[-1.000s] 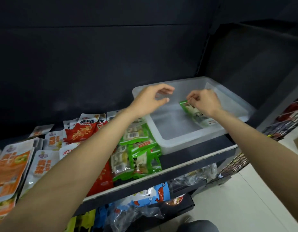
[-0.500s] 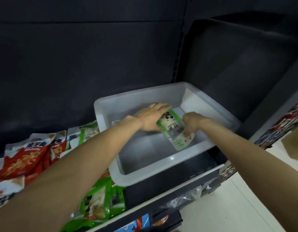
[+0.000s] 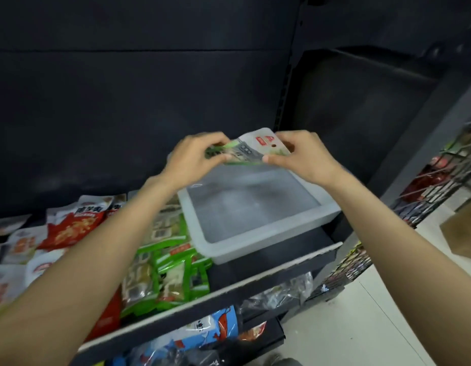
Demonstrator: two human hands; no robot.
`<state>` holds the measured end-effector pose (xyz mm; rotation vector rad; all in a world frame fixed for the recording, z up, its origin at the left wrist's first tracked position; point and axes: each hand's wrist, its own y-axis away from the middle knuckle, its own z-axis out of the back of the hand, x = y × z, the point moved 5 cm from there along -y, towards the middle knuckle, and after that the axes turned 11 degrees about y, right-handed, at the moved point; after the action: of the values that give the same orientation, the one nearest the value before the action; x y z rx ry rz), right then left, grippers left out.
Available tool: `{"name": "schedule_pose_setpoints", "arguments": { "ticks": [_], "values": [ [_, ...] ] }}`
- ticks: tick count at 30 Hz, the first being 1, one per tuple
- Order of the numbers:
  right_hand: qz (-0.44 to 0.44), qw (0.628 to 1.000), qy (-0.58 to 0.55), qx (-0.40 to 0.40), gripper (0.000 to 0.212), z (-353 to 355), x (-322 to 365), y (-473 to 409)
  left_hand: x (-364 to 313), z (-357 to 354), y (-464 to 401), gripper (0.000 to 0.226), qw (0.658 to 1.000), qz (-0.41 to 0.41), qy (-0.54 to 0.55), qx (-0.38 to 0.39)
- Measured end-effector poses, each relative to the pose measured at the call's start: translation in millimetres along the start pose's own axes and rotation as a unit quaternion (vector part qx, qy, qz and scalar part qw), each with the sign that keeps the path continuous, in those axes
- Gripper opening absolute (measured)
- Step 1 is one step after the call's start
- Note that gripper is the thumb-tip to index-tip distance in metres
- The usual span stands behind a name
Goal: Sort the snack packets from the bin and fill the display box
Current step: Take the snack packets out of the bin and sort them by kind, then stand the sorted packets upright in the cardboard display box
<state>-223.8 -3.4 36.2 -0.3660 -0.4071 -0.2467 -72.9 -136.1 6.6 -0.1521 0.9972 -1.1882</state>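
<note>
The flat green and white plastic snack packet [image 3: 251, 151] has come up out of the see-through plastic bin [image 3: 268, 231]. It lies sideways above the bin's back edge. The left hand [image 3: 196, 157] pinches one end, the right hand [image 3: 303, 154] the other, both equally near.

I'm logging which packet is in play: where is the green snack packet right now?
In the head view, the green snack packet is held up between the left hand and right hand, above the far edge of the white bin.

Print on the green snack packet [image 3: 246, 151] is blurred by motion; its left end is covered by the left hand [image 3: 193, 159]. Far bin [image 3: 266, 225] wall is hidden.
</note>
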Motion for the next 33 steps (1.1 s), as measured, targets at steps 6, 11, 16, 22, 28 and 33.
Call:
{"name": "schedule_pose_setpoints", "arguments": {
  "ticks": [6,11,16,22,28,33],
  "values": [
    [0.199,0.976,0.012,-0.09,0.015,-35.2,95.9,27.0,-15.1,79.2,76.7,0.013,0.981,-0.068,-0.105,-0.148],
    [0.275,0.949,0.147,-0.047,0.036,-98.5,149.4,33.7,18.5,107.6,122.2,0.024,0.983,0.069,-0.093,-0.14],
    [0.315,0.894,0.316,0.046,0.044,-140.1,151.4,39.5,48.2,85.3,152.2,0.039,0.978,0.194,-0.073,0.006],
    [0.286,0.911,0.278,0.11,0.036,-141.1,133.9,45.9,51.4,70.9,160.8,0.034,0.964,0.247,-0.06,0.077],
    [0.253,0.894,0.343,0.141,0.04,-143.7,131.4,50.6,46.7,58.2,168.0,0.039,0.95,0.298,-0.031,0.088],
    [0.221,0.89,0.38,0.123,0.061,-150.7,146.6,62.5,45.0,49.2,172.4,0.05,0.94,0.321,-0.028,0.112]
  ]
}}
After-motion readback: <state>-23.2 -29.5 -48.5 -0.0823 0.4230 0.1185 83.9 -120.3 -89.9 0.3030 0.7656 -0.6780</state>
